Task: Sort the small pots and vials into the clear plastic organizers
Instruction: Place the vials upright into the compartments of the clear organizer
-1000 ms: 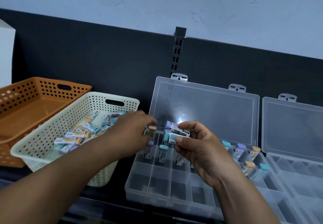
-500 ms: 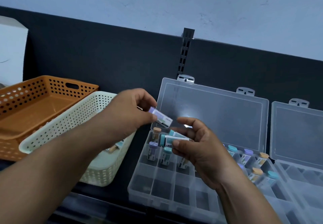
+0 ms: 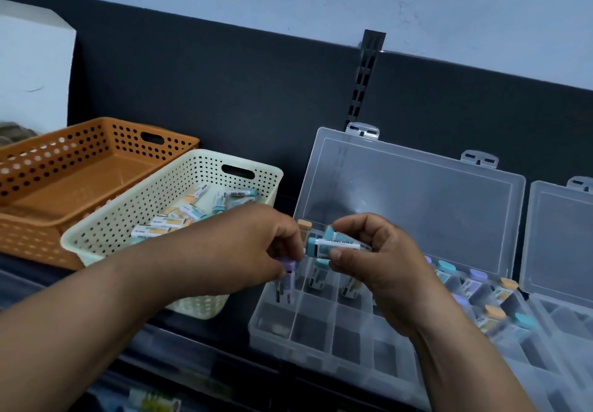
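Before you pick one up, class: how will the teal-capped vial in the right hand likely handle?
Probably light: the right hand merely pinches the teal-capped vial. Its round body would likely roll if laid flat.

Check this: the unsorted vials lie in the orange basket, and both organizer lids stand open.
Wrong basket: the head view shows the unsorted vials lying in the cream basket, beside the orange basket. Both organizer lids do stand open.

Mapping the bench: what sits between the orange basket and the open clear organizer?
The cream basket, holding loose vials, as the head view shows.
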`<state>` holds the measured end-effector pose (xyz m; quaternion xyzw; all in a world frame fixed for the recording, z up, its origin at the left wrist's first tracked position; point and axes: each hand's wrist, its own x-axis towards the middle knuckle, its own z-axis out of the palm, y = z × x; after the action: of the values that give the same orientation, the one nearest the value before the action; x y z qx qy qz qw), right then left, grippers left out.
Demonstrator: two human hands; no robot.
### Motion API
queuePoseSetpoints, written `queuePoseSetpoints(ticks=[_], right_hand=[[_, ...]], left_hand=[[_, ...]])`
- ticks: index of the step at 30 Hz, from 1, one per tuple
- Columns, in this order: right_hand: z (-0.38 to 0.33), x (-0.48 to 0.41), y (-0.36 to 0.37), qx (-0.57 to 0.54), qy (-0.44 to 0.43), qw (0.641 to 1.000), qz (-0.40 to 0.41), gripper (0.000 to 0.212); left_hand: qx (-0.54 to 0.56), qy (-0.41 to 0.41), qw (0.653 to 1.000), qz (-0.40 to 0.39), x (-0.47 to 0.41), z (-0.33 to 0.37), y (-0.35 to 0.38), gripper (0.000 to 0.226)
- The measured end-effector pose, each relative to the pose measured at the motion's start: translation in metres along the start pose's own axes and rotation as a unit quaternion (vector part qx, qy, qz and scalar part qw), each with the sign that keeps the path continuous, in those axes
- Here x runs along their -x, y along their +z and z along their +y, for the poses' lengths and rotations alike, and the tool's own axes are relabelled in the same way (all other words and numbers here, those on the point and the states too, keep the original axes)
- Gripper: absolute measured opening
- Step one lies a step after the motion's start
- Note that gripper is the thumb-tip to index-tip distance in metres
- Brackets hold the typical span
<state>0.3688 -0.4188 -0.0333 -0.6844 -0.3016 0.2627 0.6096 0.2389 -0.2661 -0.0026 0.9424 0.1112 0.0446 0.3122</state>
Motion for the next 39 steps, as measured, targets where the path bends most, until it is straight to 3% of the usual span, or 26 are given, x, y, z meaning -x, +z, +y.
queuePoseSetpoints(ticks=[5,10,16,20,23,27,29,33,39], right_hand=[[-0.001,0.004,0.002,0.008,-0.001,1.000,-0.005,0.027],[0.001,0.006,0.002,0.010,-0.010,1.000,-0.004,0.028],[0.000,0.009,-0.001,0.019,-0.014,1.000,-0.009,0.026],[0.000,0.011,-0.004,0.030,-0.018,0.999,-0.013,0.027],[-0.002,0.013,-0.005,0.022,-0.022,0.999,-0.017,0.028],[-0.006,0.015,-0.003,0.001,-0.030,0.999,-0.021,0.029],[-0.007,0.017,-0.002,-0.031,-0.030,0.999,-0.020,0.029],[-0.011,0.016,-0.002,-0.122,0.004,0.992,-0.021,0.019],[-0.008,0.026,-0.020,-0.009,0.001,1.000,-0.004,0.022]], left_hand=[[-0.158,0.031,0.987,-0.008,-0.001,-0.009,0.014,0.022],[-0.232,0.076,0.970,-0.003,-0.002,-0.016,0.027,0.008],[-0.277,0.075,0.958,0.015,-0.002,-0.016,0.029,0.017],[-0.214,0.033,0.976,0.017,0.001,-0.011,0.022,0.037],[-0.057,0.005,0.997,0.055,0.002,0.002,0.012,0.043],[0.124,0.006,0.991,0.051,-0.003,0.016,0.016,0.027],[0.147,0.011,0.987,0.070,-0.005,0.020,0.019,0.016],[0.198,0.000,0.978,0.072,-0.004,0.021,0.015,0.015],[0.203,0.020,0.978,0.037,-0.008,0.036,0.016,0.013]])
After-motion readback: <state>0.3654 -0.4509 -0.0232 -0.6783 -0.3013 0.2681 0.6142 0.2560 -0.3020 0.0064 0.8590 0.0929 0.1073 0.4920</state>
